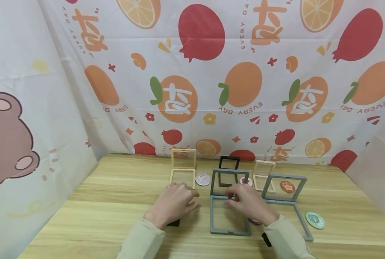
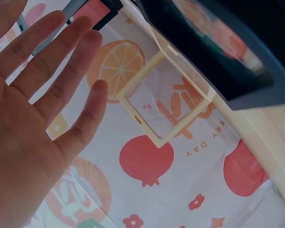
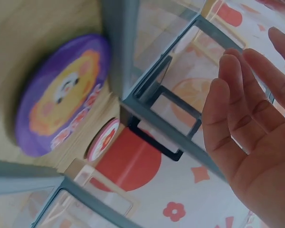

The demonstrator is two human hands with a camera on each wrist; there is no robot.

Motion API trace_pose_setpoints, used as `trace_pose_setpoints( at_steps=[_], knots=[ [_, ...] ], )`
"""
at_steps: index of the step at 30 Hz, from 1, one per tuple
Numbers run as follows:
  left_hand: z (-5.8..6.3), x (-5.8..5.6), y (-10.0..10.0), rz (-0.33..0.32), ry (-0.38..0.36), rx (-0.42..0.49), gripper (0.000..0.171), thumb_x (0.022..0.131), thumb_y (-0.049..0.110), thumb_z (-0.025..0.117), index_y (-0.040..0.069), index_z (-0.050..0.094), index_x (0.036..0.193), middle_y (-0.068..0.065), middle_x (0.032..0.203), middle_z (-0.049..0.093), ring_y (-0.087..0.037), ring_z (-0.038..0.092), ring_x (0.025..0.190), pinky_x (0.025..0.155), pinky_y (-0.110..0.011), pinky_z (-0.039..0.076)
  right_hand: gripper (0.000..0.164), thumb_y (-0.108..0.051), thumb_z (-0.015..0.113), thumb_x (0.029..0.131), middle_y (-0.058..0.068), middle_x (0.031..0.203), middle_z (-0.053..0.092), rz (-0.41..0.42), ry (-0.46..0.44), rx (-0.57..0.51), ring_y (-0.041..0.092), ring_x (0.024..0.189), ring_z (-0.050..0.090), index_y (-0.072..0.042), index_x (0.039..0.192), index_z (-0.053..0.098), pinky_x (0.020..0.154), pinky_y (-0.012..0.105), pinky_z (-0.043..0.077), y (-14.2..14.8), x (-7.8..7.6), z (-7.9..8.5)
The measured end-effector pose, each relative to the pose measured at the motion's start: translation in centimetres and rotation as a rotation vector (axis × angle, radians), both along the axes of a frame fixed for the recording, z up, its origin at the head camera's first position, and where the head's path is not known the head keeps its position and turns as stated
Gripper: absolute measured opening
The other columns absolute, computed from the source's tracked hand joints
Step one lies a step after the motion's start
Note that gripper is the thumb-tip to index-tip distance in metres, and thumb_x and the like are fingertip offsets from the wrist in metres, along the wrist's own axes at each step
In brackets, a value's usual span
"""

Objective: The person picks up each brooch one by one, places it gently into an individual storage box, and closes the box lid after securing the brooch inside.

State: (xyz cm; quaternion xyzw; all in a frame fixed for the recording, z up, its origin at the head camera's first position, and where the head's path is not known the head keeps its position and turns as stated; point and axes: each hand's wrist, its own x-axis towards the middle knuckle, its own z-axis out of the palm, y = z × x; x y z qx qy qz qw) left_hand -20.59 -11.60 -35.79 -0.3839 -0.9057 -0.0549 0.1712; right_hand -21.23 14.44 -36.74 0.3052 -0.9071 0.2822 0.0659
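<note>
My left hand hovers over the table with fingers spread and holds nothing. Beyond it stands a yellow hinged display frame, unfolded with one half upright. My right hand is above an unfolded grey display frame with clear film panes. In the right wrist view its fingers are slightly bent, with nothing between them. Whether they touch the pane cannot be told. A purple round badge with a yellow animal lies beside that frame, mostly hidden by the right wrist in the head view.
A second grey frame stands unfolded at right. Behind are a black frame and a beige frame. Round badges lie around: pale pink, red-white, red, green. A dark object shows under the left wrist.
</note>
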Motion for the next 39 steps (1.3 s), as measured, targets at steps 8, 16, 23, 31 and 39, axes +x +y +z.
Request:
trace_pose_setpoints(
  at_steps=[8,16,23,31,39],
  knots=[
    [-0.3,-0.3,0.7,-0.032,0.005,-0.012,0.016,0.086,0.03,0.082,0.014,0.078,0.088,0.005,0.077,0.072,-0.016,0.068,0.073,0.062,-0.037,0.051,0.016,-0.006,0.079,0.087,0.008,0.091,0.073,-0.022,0.023,0.023,0.002,0.07,0.056,-0.001,0.101,0.076,0.061,0.023,0.049,1.4,0.1,-0.3],
    [0.0,-0.5,1.2,-0.034,0.0,-0.035,0.017,0.087,0.03,0.081,0.014,0.078,0.09,0.006,0.076,0.071,-0.014,0.066,0.072,0.065,-0.039,0.052,0.017,-0.007,0.078,0.088,0.007,0.094,0.073,-0.072,-0.009,0.041,0.003,0.07,0.056,-0.001,0.103,0.076,0.061,0.023,0.049,2.7,0.2,-0.4],
    [0.0,-0.5,1.8,-0.041,-0.009,-0.028,0.016,0.087,0.03,0.081,0.015,0.078,0.088,0.007,0.078,0.071,-0.014,0.067,0.072,0.065,-0.04,0.052,0.018,-0.006,0.078,0.087,0.007,0.093,0.072,-0.066,-0.019,0.025,0.002,0.07,0.055,0.001,0.104,0.075,0.06,0.022,0.049,3.6,0.5,-0.4],
    [-0.1,-0.5,2.4,-0.056,-0.015,-0.027,0.013,0.087,0.028,0.081,0.016,0.077,0.086,0.008,0.074,0.068,-0.01,0.061,0.065,0.065,-0.039,0.052,0.015,-0.007,0.079,0.086,-0.004,0.087,0.067,-0.116,-0.015,0.07,0.001,0.07,0.053,-0.004,0.1,0.077,0.06,0.023,0.047,4.9,0.8,-0.6],
    [-0.3,-0.4,2.9,-0.07,-0.043,-0.019,0.012,0.087,0.027,0.081,0.016,0.078,0.087,0.008,0.08,0.072,-0.008,0.065,0.068,0.068,-0.038,0.055,0.016,-0.008,0.079,0.087,-0.001,0.092,0.071,-0.126,-0.037,0.038,0.002,0.071,0.056,-0.005,0.102,0.077,0.061,0.024,0.049,5.7,1.1,-0.8]
  ],
)
